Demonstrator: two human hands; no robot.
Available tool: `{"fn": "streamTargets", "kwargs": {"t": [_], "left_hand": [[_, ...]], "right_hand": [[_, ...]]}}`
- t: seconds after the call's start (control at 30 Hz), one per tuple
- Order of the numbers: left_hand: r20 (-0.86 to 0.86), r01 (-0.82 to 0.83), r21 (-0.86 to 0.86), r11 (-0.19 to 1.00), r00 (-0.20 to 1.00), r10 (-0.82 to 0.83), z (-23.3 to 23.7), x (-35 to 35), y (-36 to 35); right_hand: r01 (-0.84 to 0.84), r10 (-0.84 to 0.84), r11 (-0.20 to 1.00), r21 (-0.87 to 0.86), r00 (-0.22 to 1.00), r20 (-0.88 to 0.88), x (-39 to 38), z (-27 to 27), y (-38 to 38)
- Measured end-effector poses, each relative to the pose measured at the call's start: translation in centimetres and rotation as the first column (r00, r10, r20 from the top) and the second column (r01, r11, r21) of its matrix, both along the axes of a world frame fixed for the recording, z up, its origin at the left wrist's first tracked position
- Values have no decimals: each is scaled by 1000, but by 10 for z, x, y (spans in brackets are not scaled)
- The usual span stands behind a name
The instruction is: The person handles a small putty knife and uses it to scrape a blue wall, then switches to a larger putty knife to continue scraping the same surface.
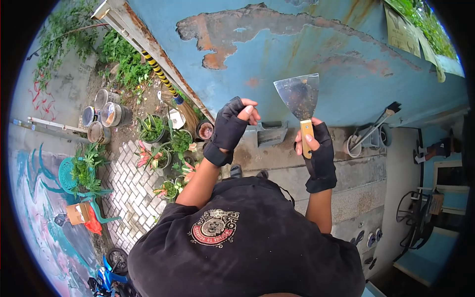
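Note:
My right hand (320, 151), in a black fingerless glove, grips the yellow wooden handle of a scraper (298, 96). The scraper's wide metal blade points up toward the blue wall (341, 89), its face smudged with specks. My left hand (236, 121), gloved the same way, is raised before the wall with its fingers curled in and its thumb close to them; nothing shows in it. Above both hands, a long patch of peeled paint (257, 24) bares grey and reddish plaster. Rusty streaks run down the wall around it.
A grey block (271, 133) sits at the wall's foot. To the right stands a white bucket (353, 146) with long-handled tools. Potted plants (152, 127), several buckets (113, 115) and a broom (186, 111) are on the left. Slippers (371, 239) lie on the floor.

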State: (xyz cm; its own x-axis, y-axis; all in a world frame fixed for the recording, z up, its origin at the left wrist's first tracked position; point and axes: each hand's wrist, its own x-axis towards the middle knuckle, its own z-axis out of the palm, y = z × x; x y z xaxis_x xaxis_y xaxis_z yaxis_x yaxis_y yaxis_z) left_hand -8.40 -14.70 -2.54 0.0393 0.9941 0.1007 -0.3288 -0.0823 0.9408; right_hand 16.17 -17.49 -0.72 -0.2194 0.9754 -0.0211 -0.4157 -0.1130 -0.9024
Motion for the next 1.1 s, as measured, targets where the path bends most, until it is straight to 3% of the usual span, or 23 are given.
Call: {"fn": "streamTargets", "kwargs": {"t": [0.13, 0.43, 0.5, 0.57, 0.73, 0.8, 0.93, 0.97, 1.1], "left_hand": [[-12, 31, -5, 1000, 999, -31, -2, 25, 3], [77, 120, -20, 993, 990, -119, -3, 68, -4], [103, 131, 12, 991, 986, -131, -5, 73, 2], [196, 153, 39, 987, 968, -157, -15, 82, 11], [162, 226, 87, 970, 958, -238, -11, 93, 45], [111, 117, 89, 989, 986, -126, -3, 94, 57], [191, 143, 37, 989, 970, -148, 15, 89, 93], [117, 164, 57, 985, 978, -170, 14, 85, 103], [127, 208, 80, 975, 968, -217, 14, 79, 127]], "right_hand": [[-32, 30, 999, -13, 989, -144, 19, 2, 1], [-78, 69, 995, -59, 989, -133, 26, -11, -2], [-127, 105, 989, -81, 966, -236, 24, -7, -1], [-130, 108, 988, -81, 968, -228, 23, -7, 2], [-170, 159, 982, -87, 980, -120, 15, 0, 27], [-151, 133, 983, -105, 978, -161, 9, 4, 37], [-111, 92, 991, -77, 974, -209, -3, 19, 63], [-102, 85, 992, -74, 975, -203, -5, 24, 70], [-131, 125, 991, -40, 984, -126, -11, 28, 98]]}}
